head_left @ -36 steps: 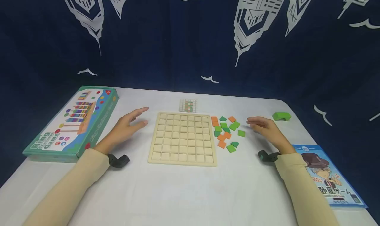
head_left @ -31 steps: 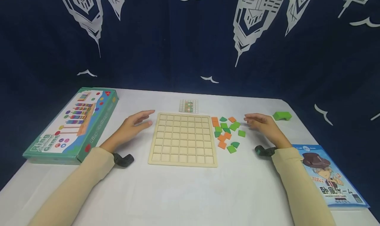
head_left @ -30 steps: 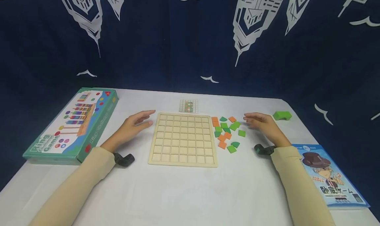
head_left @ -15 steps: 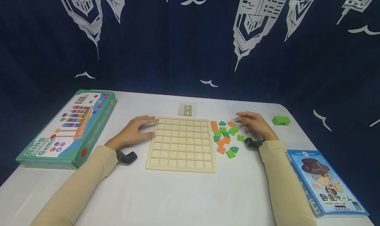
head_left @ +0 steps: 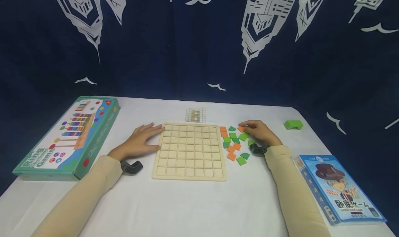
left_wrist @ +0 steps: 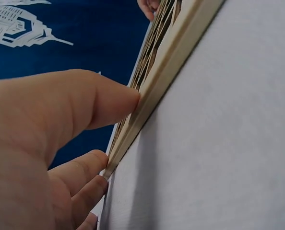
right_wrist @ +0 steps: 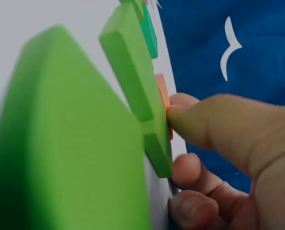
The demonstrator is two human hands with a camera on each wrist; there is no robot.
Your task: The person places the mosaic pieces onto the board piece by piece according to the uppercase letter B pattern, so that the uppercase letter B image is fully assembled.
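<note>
My left hand rests at the left edge of a pale wooden grid board, fingers extended. In the left wrist view its thumb touches the board's rim. My right hand is over the far side of a scatter of coloured tiles. It pinches an orange square tile between thumb and index finger; the other fingers are loosely bent. Green square tiles lie beside that hand, one very close to the right wrist camera. More orange tiles and dark green rounded tiles lie between board and hand.
A small card with a coloured grid pattern lies behind the board. A green game box stands at left, a blue box at right. A green arch block sits at the back right of the white table.
My right hand has moved left from beside the tiles to the orange tile at the back and grips it. My left hand has moved right and down to the board's left edge.
</note>
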